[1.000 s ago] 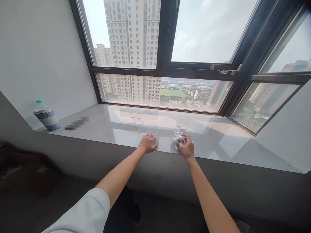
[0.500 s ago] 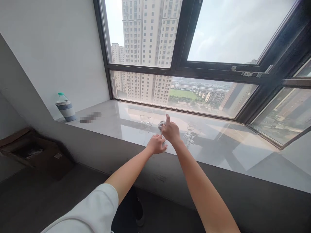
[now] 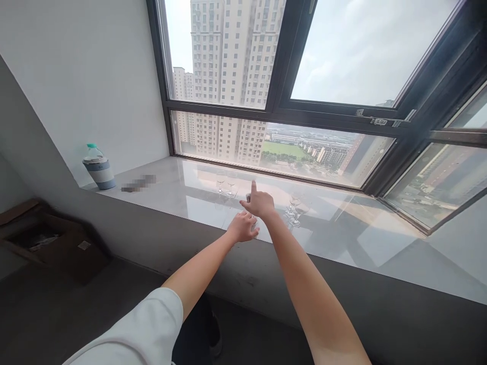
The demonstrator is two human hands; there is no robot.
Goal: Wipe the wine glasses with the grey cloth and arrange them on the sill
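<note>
The left hand (image 3: 242,226) rested at the front edge of the glossy grey stone window sill (image 3: 342,238), gripping a small clear stemmed glass (image 3: 251,219) (mostly hidden). The right hand (image 3: 259,204) hovered over it, forefinger raised.

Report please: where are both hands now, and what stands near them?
Left hand at glass, grip hidden. Right hand over it, forefinger out. Two glasses behind, two more at right. Bottle far left.
</note>
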